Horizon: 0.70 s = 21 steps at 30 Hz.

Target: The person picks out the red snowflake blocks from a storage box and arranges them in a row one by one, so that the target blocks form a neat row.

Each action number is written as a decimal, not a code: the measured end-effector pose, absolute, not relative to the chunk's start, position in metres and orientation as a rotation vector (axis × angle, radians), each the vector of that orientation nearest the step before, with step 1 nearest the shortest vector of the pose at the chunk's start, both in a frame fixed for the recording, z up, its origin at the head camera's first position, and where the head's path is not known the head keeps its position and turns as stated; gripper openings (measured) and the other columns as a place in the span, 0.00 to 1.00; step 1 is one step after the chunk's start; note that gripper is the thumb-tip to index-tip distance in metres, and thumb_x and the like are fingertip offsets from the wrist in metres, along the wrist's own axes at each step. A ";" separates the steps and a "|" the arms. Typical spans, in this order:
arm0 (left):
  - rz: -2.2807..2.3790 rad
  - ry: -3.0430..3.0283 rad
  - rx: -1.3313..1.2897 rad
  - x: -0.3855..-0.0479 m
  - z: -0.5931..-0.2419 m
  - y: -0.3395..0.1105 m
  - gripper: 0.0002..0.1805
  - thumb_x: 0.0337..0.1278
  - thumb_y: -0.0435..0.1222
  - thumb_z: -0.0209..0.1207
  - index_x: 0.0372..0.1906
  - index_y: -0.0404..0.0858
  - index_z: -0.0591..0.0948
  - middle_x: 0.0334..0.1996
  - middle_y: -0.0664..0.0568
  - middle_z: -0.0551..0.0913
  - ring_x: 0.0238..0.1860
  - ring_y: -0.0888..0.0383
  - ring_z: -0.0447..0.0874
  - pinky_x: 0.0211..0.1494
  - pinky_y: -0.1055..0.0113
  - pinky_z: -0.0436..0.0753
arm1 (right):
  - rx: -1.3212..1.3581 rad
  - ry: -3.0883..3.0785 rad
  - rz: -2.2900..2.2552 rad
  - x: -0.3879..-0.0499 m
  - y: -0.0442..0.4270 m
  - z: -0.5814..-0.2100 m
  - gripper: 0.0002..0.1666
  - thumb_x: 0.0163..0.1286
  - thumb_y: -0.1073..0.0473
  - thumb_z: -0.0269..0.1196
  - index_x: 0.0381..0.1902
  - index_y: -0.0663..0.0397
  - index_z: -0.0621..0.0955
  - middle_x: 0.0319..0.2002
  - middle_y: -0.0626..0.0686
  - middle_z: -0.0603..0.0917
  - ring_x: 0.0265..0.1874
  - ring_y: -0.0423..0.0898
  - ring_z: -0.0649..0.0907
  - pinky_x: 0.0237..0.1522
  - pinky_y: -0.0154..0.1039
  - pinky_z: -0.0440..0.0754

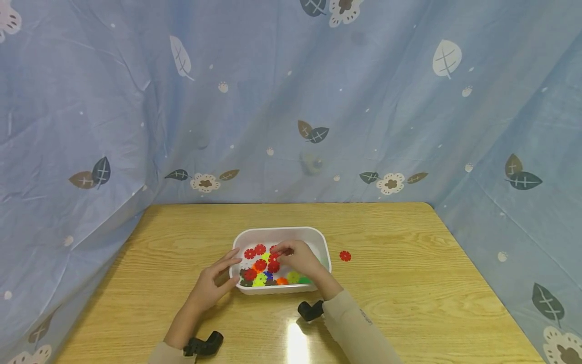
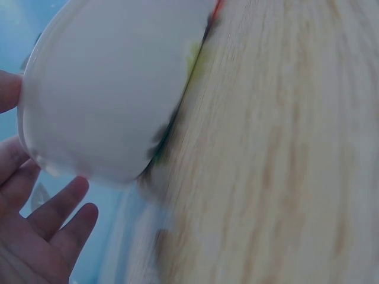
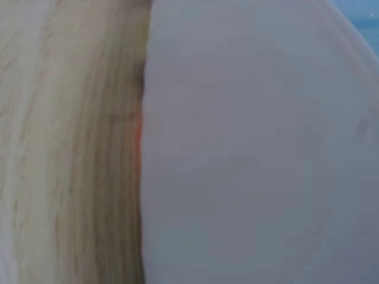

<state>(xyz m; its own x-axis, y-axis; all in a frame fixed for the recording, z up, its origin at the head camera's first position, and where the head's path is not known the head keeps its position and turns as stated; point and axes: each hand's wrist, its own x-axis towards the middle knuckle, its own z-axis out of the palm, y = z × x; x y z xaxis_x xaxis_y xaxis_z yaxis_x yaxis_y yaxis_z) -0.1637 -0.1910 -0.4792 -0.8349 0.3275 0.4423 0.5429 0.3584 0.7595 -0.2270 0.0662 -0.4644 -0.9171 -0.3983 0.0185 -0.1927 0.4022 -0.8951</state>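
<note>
A white plastic basin [image 1: 280, 290] stands on the table, with several snowflake building discs in red, yellow, green, orange, blue and dark tones inside. My left hand [image 1: 210, 287] is at its left end, fingers spread and loosely bent. In the left wrist view, that hand [image 2: 38, 228] is beside the basin's rounded end [image 2: 100, 94], the fingers apart. My right hand [image 1: 301, 259] reaches over the near wall into the basin. Its bent fingertips are at the red discs [image 1: 274, 267]; whether they pinch one cannot be made out. The right wrist view shows only the basin's outer wall [image 3: 254, 148].
A single red disc [image 1: 345, 256] lies on the wooden table [image 1: 391, 293] right of the basin. Blue patterned cloth [image 1: 273, 101] hangs behind and along both sides. Black wrist mounts [image 1: 310, 311] sit under both forearms, near the table.
</note>
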 end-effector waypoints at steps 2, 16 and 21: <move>-1.471 -2.410 -0.783 -0.164 -0.479 -0.191 0.21 0.52 0.26 0.63 0.54 0.30 0.78 0.64 0.31 0.69 0.65 0.34 0.63 0.62 0.84 0.64 | -0.509 2.452 -1.563 -0.226 0.069 -0.463 0.13 0.61 0.69 0.61 0.43 0.58 0.84 0.37 0.54 0.84 0.32 0.42 0.79 0.32 0.32 0.81; -1.426 -2.449 -0.757 -0.163 -0.474 -0.191 0.20 0.52 0.26 0.63 0.53 0.31 0.78 0.64 0.33 0.69 0.64 0.32 0.63 0.62 0.84 0.63 | -0.419 2.387 -1.803 -0.199 0.097 -0.418 0.15 0.64 0.71 0.58 0.48 0.70 0.80 0.44 0.69 0.80 0.37 0.46 0.80 0.40 0.36 0.83; -1.448 -2.451 -0.755 -0.163 -0.476 -0.191 0.20 0.53 0.27 0.63 0.54 0.32 0.78 0.64 0.33 0.68 0.65 0.33 0.63 0.62 0.84 0.63 | -0.322 2.403 -1.866 -0.199 0.113 -0.420 0.15 0.64 0.70 0.59 0.49 0.68 0.80 0.43 0.66 0.81 0.37 0.43 0.79 0.41 0.31 0.82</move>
<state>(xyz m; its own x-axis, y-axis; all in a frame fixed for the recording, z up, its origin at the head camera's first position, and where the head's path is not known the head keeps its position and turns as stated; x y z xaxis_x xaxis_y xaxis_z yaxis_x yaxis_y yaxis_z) -0.1632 -0.1909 -0.4756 -0.8506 0.3266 0.4121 0.5185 0.3911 0.7604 -0.1991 0.1128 -0.4200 -0.9745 -0.2150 0.0642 -0.1155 0.2351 -0.9651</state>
